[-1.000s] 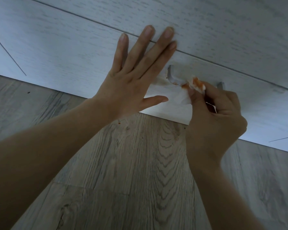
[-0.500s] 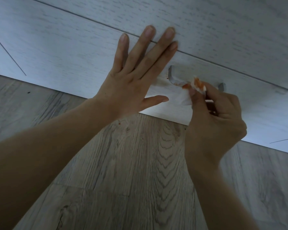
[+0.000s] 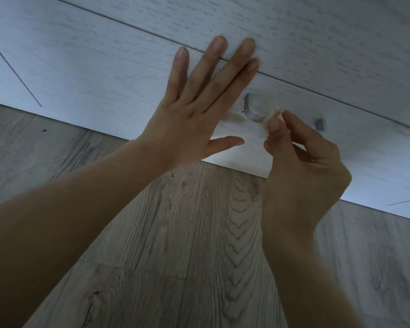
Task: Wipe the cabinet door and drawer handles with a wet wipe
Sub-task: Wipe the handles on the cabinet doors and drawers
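The wet wipe (image 3: 270, 120), soft, limp and light, sits bunched in the right hand (image 3: 301, 166), pinched against the drawer handle (image 3: 253, 112); best held wadded between fingertips. The left hand (image 3: 194, 119) lies flat and spread on the drawer front (image 3: 104, 74).

This looks like a home. Pale wood-grain cabinet fronts (image 3: 104, 67) with a grey handle (image 3: 252, 110) stand low over a grey wood-look plank floor (image 3: 187, 245). Which room cannot be told.
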The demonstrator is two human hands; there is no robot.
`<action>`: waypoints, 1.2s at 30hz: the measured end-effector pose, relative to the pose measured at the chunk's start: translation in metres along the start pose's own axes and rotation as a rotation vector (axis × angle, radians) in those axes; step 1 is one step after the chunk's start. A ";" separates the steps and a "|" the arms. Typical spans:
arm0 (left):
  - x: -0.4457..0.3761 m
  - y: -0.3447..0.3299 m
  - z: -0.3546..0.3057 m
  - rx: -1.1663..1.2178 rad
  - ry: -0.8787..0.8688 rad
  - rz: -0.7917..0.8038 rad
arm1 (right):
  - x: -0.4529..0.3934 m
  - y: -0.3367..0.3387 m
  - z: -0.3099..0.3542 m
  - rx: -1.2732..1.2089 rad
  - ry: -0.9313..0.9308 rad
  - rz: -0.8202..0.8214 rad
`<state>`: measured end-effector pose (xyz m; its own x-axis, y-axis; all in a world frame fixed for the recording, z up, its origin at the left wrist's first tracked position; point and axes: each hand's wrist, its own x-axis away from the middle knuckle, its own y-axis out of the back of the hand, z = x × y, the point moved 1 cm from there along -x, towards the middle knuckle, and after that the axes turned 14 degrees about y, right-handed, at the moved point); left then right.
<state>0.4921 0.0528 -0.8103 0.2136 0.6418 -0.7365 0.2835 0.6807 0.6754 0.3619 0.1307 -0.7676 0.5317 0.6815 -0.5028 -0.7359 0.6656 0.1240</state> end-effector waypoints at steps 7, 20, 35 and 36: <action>0.000 0.001 0.002 -0.006 -0.006 0.002 | -0.001 -0.005 0.002 0.026 0.066 -0.014; 0.000 0.001 0.003 -0.001 -0.010 0.008 | -0.005 -0.001 -0.004 0.004 0.102 0.007; 0.001 0.001 0.005 -0.049 -0.021 -0.012 | -0.001 -0.013 -0.002 0.036 0.202 0.066; 0.001 0.001 0.006 -0.039 -0.027 -0.004 | -0.002 -0.012 -0.004 0.041 0.203 0.057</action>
<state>0.4980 0.0526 -0.8105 0.2375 0.6295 -0.7398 0.2482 0.6970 0.6727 0.3679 0.1202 -0.7710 0.3907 0.6460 -0.6558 -0.7427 0.6421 0.1900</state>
